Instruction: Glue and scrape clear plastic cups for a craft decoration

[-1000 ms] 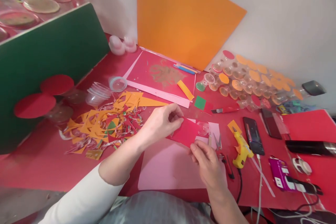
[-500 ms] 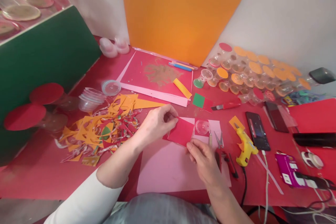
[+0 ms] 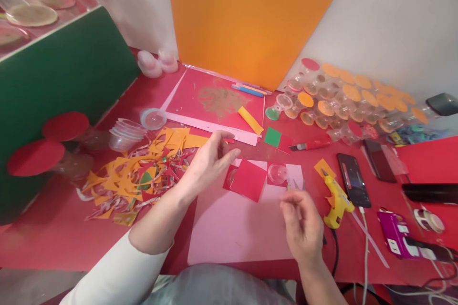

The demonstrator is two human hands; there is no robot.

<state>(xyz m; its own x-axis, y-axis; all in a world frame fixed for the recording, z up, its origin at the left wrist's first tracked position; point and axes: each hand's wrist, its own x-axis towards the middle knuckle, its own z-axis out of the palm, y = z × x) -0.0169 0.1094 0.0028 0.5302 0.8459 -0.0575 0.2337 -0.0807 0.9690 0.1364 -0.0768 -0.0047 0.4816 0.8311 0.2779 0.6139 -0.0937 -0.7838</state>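
Note:
A red paper square (image 3: 250,181) lies tilted on the pink sheet (image 3: 232,233). It partly covers another red square (image 3: 228,180) and a clear round piece beside it. My left hand (image 3: 211,159) hovers just left of these squares, thumb and fingers apart, holding nothing. To the right, a clear plastic dome (image 3: 277,173) sits on its own red square. My right hand (image 3: 303,221) is over the right side of the pink sheet, fingers loosely bent and apart, with nothing seen in it. Just beyond its fingertips, scissors (image 3: 296,184) show only in part.
A yellow glue gun (image 3: 335,202) and a phone (image 3: 352,178) lie right. Orange and red paper scraps (image 3: 125,171) heap up left. Behind are a red-handled cutter (image 3: 311,142), a green square (image 3: 272,137) and several orange-topped clear cups (image 3: 352,93).
Both hands have let go of the red square, which now lies turned over the other square. My right hand has moved right toward the scissors; my left has drawn back slightly.

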